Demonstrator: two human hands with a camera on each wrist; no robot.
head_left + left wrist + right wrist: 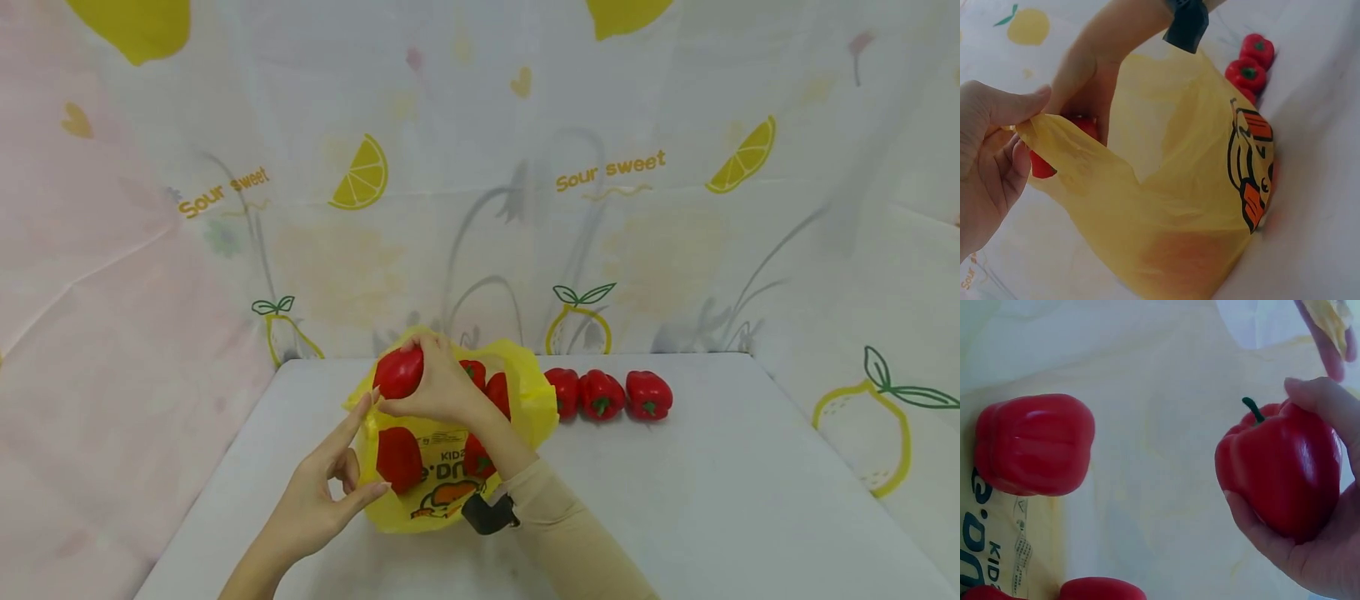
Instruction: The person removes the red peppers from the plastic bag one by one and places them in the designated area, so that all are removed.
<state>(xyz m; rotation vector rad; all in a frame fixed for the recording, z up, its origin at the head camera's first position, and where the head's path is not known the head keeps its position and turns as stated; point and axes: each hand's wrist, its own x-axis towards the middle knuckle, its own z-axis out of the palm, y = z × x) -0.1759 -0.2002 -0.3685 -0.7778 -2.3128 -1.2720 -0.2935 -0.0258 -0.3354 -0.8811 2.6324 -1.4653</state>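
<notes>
A yellow plastic bag (534, 400) with printed lettering lies spread on the table, its mouth facing up. My left hand (315, 500) pinches the bag's left edge between thumb and fingers, plain in the left wrist view. Over the bag's far left part, my right hand (438, 383) grips a red bell pepper (1285, 469) with a green stem. Inside the bag lie several more peppers, among them a near-left pepper (399, 460) and a near-right pepper (480, 457). Part of the bag's inside is hidden behind my right forearm.
Right of the bag, three red peppers stand in a row on the white table (697, 492): one partly behind the bag (564, 392), a middle pepper (602, 395) and an end pepper (649, 395). A lemon-printed cloth (480, 250) hangs behind the table.
</notes>
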